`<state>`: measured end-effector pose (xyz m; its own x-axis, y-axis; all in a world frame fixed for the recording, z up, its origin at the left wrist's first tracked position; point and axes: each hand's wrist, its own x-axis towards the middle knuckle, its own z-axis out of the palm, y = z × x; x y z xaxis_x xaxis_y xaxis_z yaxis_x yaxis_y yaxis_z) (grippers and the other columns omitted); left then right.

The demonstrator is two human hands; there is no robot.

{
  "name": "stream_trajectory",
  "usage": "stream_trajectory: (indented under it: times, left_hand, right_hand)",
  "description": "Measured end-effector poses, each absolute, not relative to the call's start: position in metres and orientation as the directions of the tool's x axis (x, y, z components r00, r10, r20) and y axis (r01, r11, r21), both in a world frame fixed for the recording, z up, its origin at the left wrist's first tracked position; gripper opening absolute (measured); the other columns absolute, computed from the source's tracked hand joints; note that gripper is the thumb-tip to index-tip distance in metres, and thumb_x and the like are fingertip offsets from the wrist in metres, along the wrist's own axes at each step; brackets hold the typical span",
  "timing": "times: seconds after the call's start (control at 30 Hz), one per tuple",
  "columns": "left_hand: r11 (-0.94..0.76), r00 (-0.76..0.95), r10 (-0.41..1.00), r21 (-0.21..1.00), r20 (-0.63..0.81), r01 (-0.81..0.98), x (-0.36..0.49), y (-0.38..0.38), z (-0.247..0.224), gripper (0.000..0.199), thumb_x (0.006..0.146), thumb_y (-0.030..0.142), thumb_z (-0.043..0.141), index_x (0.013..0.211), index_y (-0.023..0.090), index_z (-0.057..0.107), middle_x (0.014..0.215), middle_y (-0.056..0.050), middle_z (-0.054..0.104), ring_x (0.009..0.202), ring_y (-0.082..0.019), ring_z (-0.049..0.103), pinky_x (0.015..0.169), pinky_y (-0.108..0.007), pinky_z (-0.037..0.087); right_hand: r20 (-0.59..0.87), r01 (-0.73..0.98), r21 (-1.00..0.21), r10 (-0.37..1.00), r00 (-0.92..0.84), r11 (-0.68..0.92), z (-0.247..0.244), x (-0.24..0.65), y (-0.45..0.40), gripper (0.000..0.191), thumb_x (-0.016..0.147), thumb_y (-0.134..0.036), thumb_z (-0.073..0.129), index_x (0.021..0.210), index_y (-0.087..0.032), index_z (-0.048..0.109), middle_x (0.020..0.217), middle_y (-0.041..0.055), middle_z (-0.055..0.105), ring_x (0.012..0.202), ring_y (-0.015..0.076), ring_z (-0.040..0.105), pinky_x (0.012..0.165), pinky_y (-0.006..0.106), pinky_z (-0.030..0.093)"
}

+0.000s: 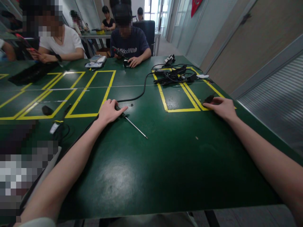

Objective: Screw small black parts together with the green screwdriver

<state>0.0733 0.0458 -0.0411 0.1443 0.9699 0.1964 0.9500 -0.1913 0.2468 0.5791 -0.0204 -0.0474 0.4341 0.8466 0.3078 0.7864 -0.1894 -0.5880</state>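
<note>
My left hand (108, 112) is closed around the black handle of a screwdriver (136, 126). Its thin metal shaft points toward the near right, low over the table or touching it; I cannot tell which. Over by the right-hand yellow tape, my right hand (223, 108) pinches a small black part (209, 99) of a kind I cannot make out, at the table surface. A black cable (134, 99) runs past my left hand toward a pile of black parts and cables (174, 75) at the far right.
Yellow tape (182, 110) marks rectangles on the green table (151, 170). Across from me, a person (130, 41) handles a small black part; another (61, 42) sits at the left with a phone. A cable with a white tag (55, 127) and a black piece (47, 110) lie at left.
</note>
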Motion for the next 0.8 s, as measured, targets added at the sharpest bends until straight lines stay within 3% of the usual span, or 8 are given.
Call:
stream_trajectory:
  times: [0.1, 0.2, 0.37, 0.5, 0.67, 0.8]
  left_hand:
    - [-0.044, 0.029, 0.998, 0.255, 0.061, 0.966, 0.076, 0.042, -0.029, 0.068, 0.076, 0.088, 0.056, 0.092, 0.021, 0.058, 0.095, -0.016, 0.07, 0.1, -0.04, 0.067, 0.088, -0.047, 0.052]
    - [0.011, -0.009, 1.0, 0.289, -0.009, 0.957, 0.076, 0.043, -0.023, 0.072, 0.068, 0.089, 0.064, 0.093, 0.022, 0.058, 0.093, -0.018, 0.072, 0.097, -0.042, 0.07, 0.081, -0.045, 0.053]
    - [-0.051, 0.034, 0.998, 0.419, 0.046, 0.906, 0.074, 0.048, -0.022, 0.052, 0.067, 0.055, 0.084, 0.1, 0.022, 0.061, 0.083, -0.009, 0.073, 0.077, -0.03, 0.071, 0.065, -0.033, 0.051]
    - [0.128, -0.035, 0.987, 0.65, -0.155, 0.749, 0.076, 0.047, -0.014, 0.05, 0.07, 0.028, 0.082, 0.113, 0.02, 0.059, 0.059, 0.001, 0.066, 0.046, -0.021, 0.062, 0.048, -0.028, 0.045]
    - [0.286, -0.038, 0.954, 0.864, -0.298, 0.414, 0.074, 0.048, -0.011, 0.036, 0.07, 0.012, 0.079, 0.1, 0.018, 0.061, 0.051, 0.002, 0.062, 0.037, -0.017, 0.057, 0.039, -0.024, 0.042]
    - [0.365, 0.012, 0.928, 0.912, -0.374, 0.186, 0.071, 0.051, -0.015, 0.023, 0.072, 0.007, 0.076, 0.089, 0.017, 0.065, 0.05, 0.002, 0.058, 0.035, -0.014, 0.053, 0.037, -0.021, 0.04]
  right_hand:
    - [0.224, 0.753, -0.638, 0.897, 0.38, -0.16, -0.049, 0.562, -0.018, 0.03, 0.07, -0.032, 0.086, 0.094, -0.015, 0.08, 0.086, 0.0076, 0.079, 0.077, 0.0222, 0.072, 0.075, 0.037, 0.059]
    - [0.163, 0.69, -0.723, 0.959, 0.233, -0.045, -0.05, 0.532, -0.021, 0.035, 0.068, -0.037, 0.087, 0.096, -0.017, 0.081, 0.088, 0.0071, 0.079, 0.077, 0.0224, 0.07, 0.077, 0.039, 0.059]
    - [0.152, 0.604, -0.772, 0.98, -0.13, 0.2, -0.047, 0.464, -0.037, 0.035, 0.071, -0.042, 0.084, 0.096, -0.018, 0.081, 0.09, 0.0067, 0.079, 0.081, 0.0223, 0.069, 0.08, 0.039, 0.057]
    - [0.134, 0.538, -0.777, 0.921, -0.365, 0.327, -0.046, 0.416, -0.049, 0.026, 0.076, -0.037, 0.082, 0.093, -0.017, 0.079, 0.086, 0.0048, 0.075, 0.081, 0.02, 0.067, 0.077, 0.035, 0.055]
    - [0.15, 0.418, -0.808, 0.831, -0.536, 0.415, -0.05, 0.369, -0.06, 0.031, 0.079, -0.033, 0.083, 0.104, -0.016, 0.077, 0.098, 0.0059, 0.075, 0.085, 0.0182, 0.068, 0.08, 0.033, 0.054]
    - [0.183, 0.371, -0.808, 0.793, -0.581, 0.458, -0.051, 0.35, -0.066, 0.027, 0.079, -0.03, 0.085, 0.102, -0.017, 0.077, 0.096, 0.0054, 0.074, 0.086, 0.0185, 0.068, 0.081, 0.034, 0.055]
